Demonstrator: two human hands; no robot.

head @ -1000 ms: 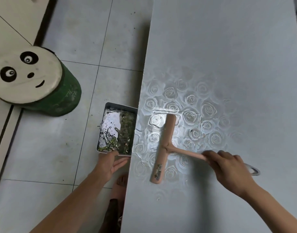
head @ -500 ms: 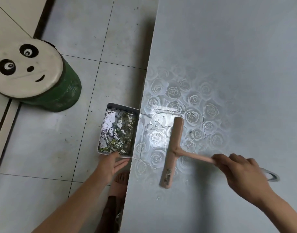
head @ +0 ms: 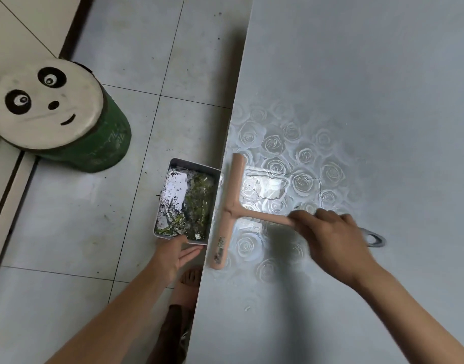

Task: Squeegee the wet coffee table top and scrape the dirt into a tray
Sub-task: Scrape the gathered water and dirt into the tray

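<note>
A pink squeegee [head: 229, 208] lies blade-down along the left edge of the grey, rose-patterned coffee table top [head: 357, 101]. My right hand [head: 330, 240] is shut on its handle, whose grey hanging loop [head: 374, 239] sticks out behind the hand. A wet film shines on the table just right of the blade. A white metal tray [head: 160, 206] is held below the table edge, right beside the blade, and holds water and green scraps. My left hand [head: 173, 254] grips the tray's near edge from below.
A green stool with a panda-face seat [head: 45, 106] stands on the tiled floor to the left. My foot in a slipper [head: 188, 282] shows under the table edge. A pale cabinet front runs along the far left.
The squeegee has swept left across the wet patch, from mid-table to the table's left edge above the tray. My left hand and the tray stayed put.
</note>
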